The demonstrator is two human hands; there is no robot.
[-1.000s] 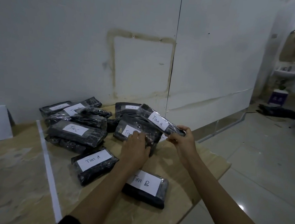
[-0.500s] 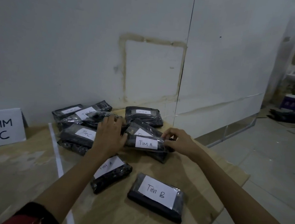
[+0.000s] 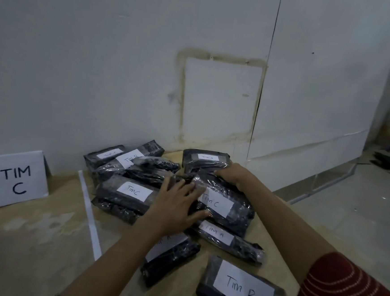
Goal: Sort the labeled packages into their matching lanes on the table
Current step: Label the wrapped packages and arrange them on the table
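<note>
While the Tim B package [image 3: 241, 289] lies flat at the near table [image 3: 30, 240] edge, apart from both hands, a package [image 3: 171, 258] just left of it sits half under the left forearm with its label cut off. Beyond these rests the Tim A package [image 3: 228, 240]: half a second ago the right hand pinched its end, and now it lies let go on the table, tucked against the near edge of the heap. Both hands have shifted on to the Tim C package [image 3: 222, 203], which sits on top of the heap and overlaps the Tim A one. Left hand [image 3: 175, 207] lies with splayed, straight fingers across its left end, thumb along the near edge, pressing rather than clutching. Right hand [image 3: 231, 174] curls its fingers over the far end, grasping it. Package not yet lifted, by the look of it. Further left, a second Tim C package [image 3: 127, 194] stays in the heap, then the white tape line [image 3: 89, 216], and past it the TIM C sign [image 3: 14, 179] against the wall. Judgement: Tim A only got set aside, not sorted; this pick goes left across the tape. Rear packages [image 3: 130, 159] untouched.
</note>
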